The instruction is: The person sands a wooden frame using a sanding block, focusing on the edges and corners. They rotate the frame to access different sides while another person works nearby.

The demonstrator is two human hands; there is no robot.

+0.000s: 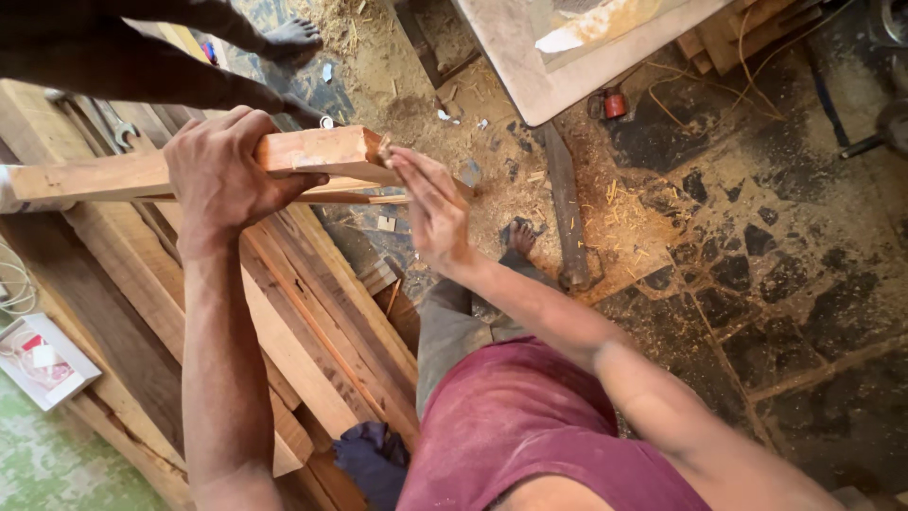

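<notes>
At the 9 o'clock edge of the view, a white tray [43, 364] with red and white contents lay beside the stacked boards [312, 322], which ran diagonally from 10 o'clock toward 5 o'clock beneath the arms.

The wooden bar [142, 172] was held above that stack. Its long axis ran almost horizontally across the view, from the 9 o'clock edge toward the centre, rising slightly along the way. Its squared end pointed toward 3 o'clock and stopped at the centre, just beside the right hand.

The left hand [219, 175] gripped the bar near that end, fingers clenched over the top face and thumb under the lower edge. The right hand [430, 208] met the end face of the bar with its fingertips; the fingers were extended and loosely together, not clenched around anything. Whether they pinched a small part at the bar end could not be told.

A second person's dark-clad limb [142, 71] crossed the view at 11 o'clock, with a bare foot [288, 38] on the floor at 12 o'clock.

The floor [776, 284] from 1 o'clock to 4 o'clock consisted of dark irregular stone pieces, heavily covered with sawdust [605, 203] and wood shavings near the centre. A long dark metal tool [566, 213] lay on the sawdust. A pale slab corner [544, 90] entered at 12 o'clock, with a small red can [616, 103] beside it.
</notes>
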